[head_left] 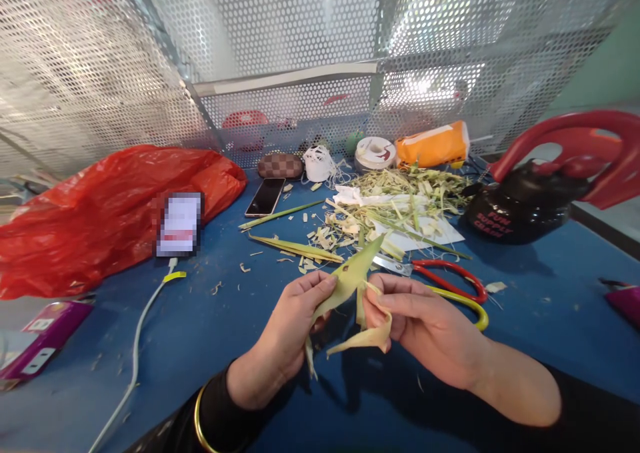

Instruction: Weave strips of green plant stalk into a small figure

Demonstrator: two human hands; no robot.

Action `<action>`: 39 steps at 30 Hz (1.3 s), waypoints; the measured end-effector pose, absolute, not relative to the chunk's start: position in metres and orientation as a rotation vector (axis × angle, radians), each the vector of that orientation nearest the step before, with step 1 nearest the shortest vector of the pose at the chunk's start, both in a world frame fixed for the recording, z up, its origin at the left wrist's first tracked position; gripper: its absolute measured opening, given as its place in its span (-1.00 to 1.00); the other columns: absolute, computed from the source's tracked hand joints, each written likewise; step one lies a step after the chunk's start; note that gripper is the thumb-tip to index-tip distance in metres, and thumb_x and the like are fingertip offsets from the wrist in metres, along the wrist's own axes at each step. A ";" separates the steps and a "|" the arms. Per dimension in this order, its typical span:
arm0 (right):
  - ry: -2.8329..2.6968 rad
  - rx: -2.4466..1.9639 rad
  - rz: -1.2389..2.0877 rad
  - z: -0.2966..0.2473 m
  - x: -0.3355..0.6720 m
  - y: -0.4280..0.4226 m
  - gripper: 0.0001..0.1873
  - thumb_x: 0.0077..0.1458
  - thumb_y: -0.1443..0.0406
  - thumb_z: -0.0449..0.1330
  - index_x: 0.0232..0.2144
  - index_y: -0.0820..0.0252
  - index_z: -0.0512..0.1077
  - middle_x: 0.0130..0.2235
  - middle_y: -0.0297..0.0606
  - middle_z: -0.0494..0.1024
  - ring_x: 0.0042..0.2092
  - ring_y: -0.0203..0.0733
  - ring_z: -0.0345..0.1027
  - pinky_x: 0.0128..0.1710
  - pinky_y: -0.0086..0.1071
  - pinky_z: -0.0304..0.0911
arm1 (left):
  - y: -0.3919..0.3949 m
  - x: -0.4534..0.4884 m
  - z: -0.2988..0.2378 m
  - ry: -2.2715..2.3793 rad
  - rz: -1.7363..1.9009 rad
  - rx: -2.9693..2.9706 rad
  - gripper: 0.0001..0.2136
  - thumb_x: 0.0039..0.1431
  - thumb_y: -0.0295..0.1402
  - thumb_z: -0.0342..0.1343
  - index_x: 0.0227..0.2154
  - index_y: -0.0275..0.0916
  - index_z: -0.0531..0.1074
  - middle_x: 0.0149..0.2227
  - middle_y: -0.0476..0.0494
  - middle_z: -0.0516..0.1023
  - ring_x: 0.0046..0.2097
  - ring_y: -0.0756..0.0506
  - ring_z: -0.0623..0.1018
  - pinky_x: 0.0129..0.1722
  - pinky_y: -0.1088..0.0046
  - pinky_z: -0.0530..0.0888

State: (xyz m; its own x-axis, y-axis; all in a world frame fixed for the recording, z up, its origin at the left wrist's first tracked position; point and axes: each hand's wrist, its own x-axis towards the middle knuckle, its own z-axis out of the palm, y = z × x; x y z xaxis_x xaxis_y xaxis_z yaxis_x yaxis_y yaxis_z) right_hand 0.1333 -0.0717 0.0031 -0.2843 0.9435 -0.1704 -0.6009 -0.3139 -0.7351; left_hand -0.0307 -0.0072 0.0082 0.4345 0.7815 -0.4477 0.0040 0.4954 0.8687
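Note:
My left hand (293, 323) pinches a pale green leaf piece (357, 266) between thumb and fingers. The leaf has a small brown spot and a pointed tip that rises to the right. Close beside it, my right hand (425, 323) is closed on a narrow leaf strip (364, 340), which loops past the fingertips and curls down toward the left. Whether strip and leaf are joined is hidden by the fingers. Just behind my right hand lie scissors (450, 270) with one red and one yellow handle. Longer leaf strips (300, 248) rest on the blue table (210, 340).
Leaf scraps (400, 200) are heaped at the back, partly over white paper (430, 234). A black kettle (520, 203) stands at right, a red plastic bag (115, 206) at left. A cabled phone (179, 225), a dark phone (265, 197), a tape roll (375, 153) and an orange packet (434, 145) lie around.

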 end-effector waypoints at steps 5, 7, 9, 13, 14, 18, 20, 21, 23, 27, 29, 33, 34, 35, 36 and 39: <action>-0.675 -0.649 1.795 0.006 0.136 -0.072 -0.82 0.09 0.35 0.16 -0.54 0.26 0.37 -0.53 -0.33 0.38 -0.51 -0.35 0.26 -0.46 -0.44 0.22 | -0.007 -0.032 0.007 1.026 0.631 0.947 -0.75 0.08 -0.25 0.16 -0.56 -0.28 0.28 -0.69 0.14 0.17 -0.67 0.16 0.06 -0.67 0.64 -0.01; -0.673 -0.594 1.797 0.008 0.137 -0.073 -0.83 0.08 0.35 0.16 -0.54 0.26 0.37 -0.53 -0.34 0.36 -0.51 -0.34 0.25 -0.45 -0.43 0.19 | -0.005 -0.032 0.005 1.028 0.642 0.908 -0.76 0.09 -0.26 0.15 -0.55 -0.27 0.27 -0.69 0.14 0.17 -0.66 0.16 0.07 -0.67 0.64 -0.02; -0.679 -0.537 1.793 0.013 0.139 -0.074 -0.84 0.07 0.34 0.17 -0.53 0.25 0.36 -0.54 -0.35 0.33 -0.52 -0.34 0.23 -0.45 -0.42 0.16 | -0.002 -0.034 0.003 1.025 0.662 0.840 -0.75 0.10 -0.27 0.14 -0.55 -0.26 0.24 -0.68 0.14 0.15 -0.66 0.16 0.08 -0.67 0.65 -0.03; -0.708 -0.467 1.747 0.022 0.142 -0.076 -0.84 0.04 0.34 0.15 -0.55 0.25 0.33 -0.57 -0.36 0.29 -0.54 -0.35 0.18 -0.47 -0.41 0.10 | 0.004 -0.036 -0.001 1.028 0.703 0.740 -0.73 0.12 -0.26 0.13 -0.55 -0.25 0.20 -0.67 0.16 0.13 -0.67 0.16 0.07 -0.69 0.65 -0.05; -0.712 -0.459 1.738 0.023 0.143 -0.076 -0.85 0.03 0.35 0.16 -0.56 0.25 0.33 -0.57 -0.36 0.28 -0.53 -0.35 0.18 -0.47 -0.41 0.09 | 0.005 -0.036 -0.002 1.028 0.713 0.728 -0.73 0.12 -0.26 0.14 -0.55 -0.25 0.20 -0.67 0.16 0.14 -0.68 0.17 0.08 -0.69 0.65 -0.04; -0.750 -0.494 1.725 0.022 0.144 -0.078 -0.83 0.02 0.33 0.18 -0.56 0.25 0.33 -0.57 -0.35 0.31 -0.52 -0.34 0.20 -0.47 -0.41 0.11 | 0.007 -0.038 0.000 1.043 0.742 0.673 -0.76 0.11 -0.28 0.15 -0.53 -0.26 0.24 -0.66 0.14 0.19 -0.68 0.16 0.14 -0.70 0.67 0.06; -0.799 -0.580 1.717 0.018 0.143 -0.078 -0.82 0.05 0.30 0.18 -0.54 0.24 0.33 -0.56 -0.34 0.36 -0.53 -0.34 0.24 -0.48 -0.42 0.12 | 0.006 -0.038 0.003 1.076 0.770 0.642 -0.81 0.11 -0.33 0.15 -0.51 -0.28 0.29 -0.63 0.10 0.27 -0.65 0.15 0.23 -0.67 0.68 0.18; -0.829 -0.646 1.710 0.017 0.143 -0.077 -0.81 0.08 0.29 0.18 -0.53 0.23 0.32 -0.55 -0.34 0.39 -0.55 -0.35 0.25 -0.50 -0.43 0.13 | 0.006 -0.038 0.004 1.089 0.785 0.632 -0.85 0.10 -0.36 0.15 -0.49 -0.29 0.32 -0.61 0.07 0.32 -0.63 0.14 0.28 -0.63 0.68 0.24; -0.897 -0.820 1.666 0.014 0.141 -0.074 -0.78 0.13 0.26 0.16 -0.52 0.20 0.29 -0.58 -0.36 0.42 -0.60 -0.38 0.24 -0.53 -0.45 0.13 | 0.005 -0.038 0.007 1.092 0.799 0.624 -0.90 0.07 -0.40 0.17 -0.46 -0.30 0.38 -0.57 0.03 0.39 -0.57 0.11 0.37 -0.55 0.65 0.35; -1.108 -1.264 1.414 0.010 0.138 -0.066 -0.75 0.16 0.22 0.12 -0.53 0.15 0.23 -0.67 -0.45 0.38 -0.62 -0.36 0.26 -0.51 -0.45 0.21 | 0.002 -0.039 0.007 1.040 0.737 0.649 -0.92 0.02 -0.44 0.20 -0.39 -0.31 0.44 -0.49 -0.01 0.47 -0.49 0.06 0.46 -0.46 0.59 0.43; -1.224 -1.478 1.289 0.007 0.140 -0.062 -0.79 0.15 0.24 0.10 -0.51 0.13 0.22 -0.63 -0.45 0.39 -0.62 -0.34 0.27 -0.54 -0.45 0.21 | 0.001 -0.038 0.007 1.013 0.684 0.680 -0.91 0.02 -0.44 0.20 -0.38 -0.31 0.44 -0.48 -0.03 0.48 -0.49 0.05 0.47 -0.46 0.59 0.43; -1.536 -1.806 0.809 0.001 0.150 -0.056 -0.83 0.14 0.28 0.06 -0.49 0.11 0.21 -0.60 -0.45 0.39 -0.60 -0.30 0.28 -0.56 -0.43 0.10 | -0.002 -0.038 0.007 0.973 0.603 0.734 -0.84 0.01 -0.40 0.22 -0.32 -0.32 0.45 -0.41 -0.12 0.54 -0.43 0.01 0.51 -0.42 0.56 0.45; -1.622 -1.874 0.649 -0.001 0.153 -0.055 -0.84 0.14 0.29 0.06 -0.49 0.11 0.22 -0.60 -0.43 0.40 -0.58 -0.28 0.29 -0.55 -0.42 0.08 | -0.003 -0.038 0.007 0.964 0.594 0.745 -0.82 0.01 -0.40 0.23 -0.30 -0.32 0.46 -0.38 -0.14 0.55 -0.41 -0.01 0.52 -0.40 0.55 0.46; -1.695 -1.941 0.501 -0.003 0.156 -0.054 -0.86 0.14 0.29 0.06 -0.47 0.12 0.25 -0.59 -0.41 0.42 -0.56 -0.25 0.30 -0.54 -0.40 0.05 | -0.003 -0.038 0.008 0.955 0.588 0.757 -0.80 0.00 -0.40 0.23 -0.28 -0.33 0.46 -0.37 -0.16 0.56 -0.41 -0.01 0.53 -0.39 0.53 0.47; -1.743 -2.008 0.368 -0.005 0.158 -0.053 -0.88 0.14 0.29 0.06 -0.45 0.12 0.28 -0.59 -0.38 0.44 -0.55 -0.21 0.31 -0.54 -0.39 0.02 | -0.004 -0.037 0.009 0.947 0.582 0.771 -0.79 -0.01 -0.39 0.24 -0.28 -0.34 0.46 -0.37 -0.16 0.56 -0.42 -0.02 0.53 -0.39 0.52 0.47; -1.718 -2.083 0.036 -0.007 0.161 -0.054 -0.85 0.15 0.22 0.08 -0.29 0.16 0.37 -0.44 -0.22 0.51 -0.48 -0.12 0.36 -0.54 -0.36 0.00 | -0.005 -0.037 0.011 0.918 0.572 0.806 -0.75 -0.04 -0.39 0.28 -0.26 -0.35 0.47 -0.36 -0.18 0.57 -0.42 -0.03 0.53 -0.40 0.50 0.48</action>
State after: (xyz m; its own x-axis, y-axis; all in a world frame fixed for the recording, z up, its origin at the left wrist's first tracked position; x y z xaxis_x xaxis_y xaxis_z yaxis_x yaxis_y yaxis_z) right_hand 0.1611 -0.0539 -0.0071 0.2286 0.9403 0.2521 0.9289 -0.1332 -0.3456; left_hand -0.0366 -0.0046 0.0105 0.4982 0.7307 -0.4667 -0.0965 0.5817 0.8077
